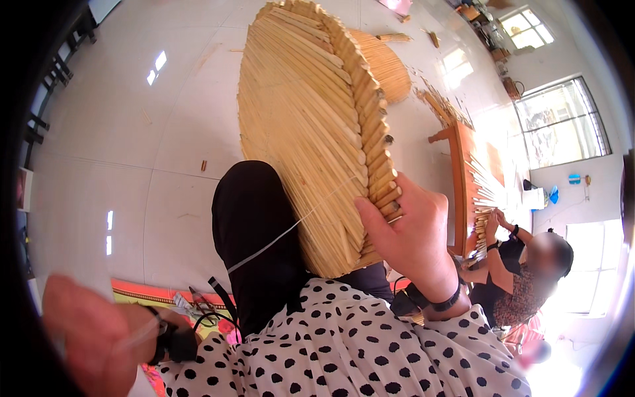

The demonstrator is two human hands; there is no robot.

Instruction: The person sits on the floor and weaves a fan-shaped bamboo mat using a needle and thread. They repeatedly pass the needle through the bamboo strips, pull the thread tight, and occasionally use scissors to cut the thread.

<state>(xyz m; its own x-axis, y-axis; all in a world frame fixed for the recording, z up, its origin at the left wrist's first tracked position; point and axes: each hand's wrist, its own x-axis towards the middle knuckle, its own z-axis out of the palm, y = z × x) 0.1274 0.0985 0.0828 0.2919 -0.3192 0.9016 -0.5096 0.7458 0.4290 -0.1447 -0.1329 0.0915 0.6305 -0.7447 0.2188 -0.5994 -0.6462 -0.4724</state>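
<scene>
A long oval panel of straw-coloured stalks (297, 132) leans upright across my dark-trousered knees, with a raised border of short stalk ends along its right side. My right hand (413, 228) is closed round the border near the lower right, thumb on the inner face and fingers behind, hidden. From that border a pale, thin thread (278, 239) stretches taut over the panel and my left knee, down to the lower left. There my left hand (89, 337), smeared by motion, appears closed on the thread, away from the panel.
A second round stalk panel (383, 66) lies on the tiled floor beyond, near loose stalks (440, 106). At the right, a co-worker (516, 278) handles stalks at a wooden table (460, 185). A colourful mat (142, 291) and dark straps (221, 298) lie at my left.
</scene>
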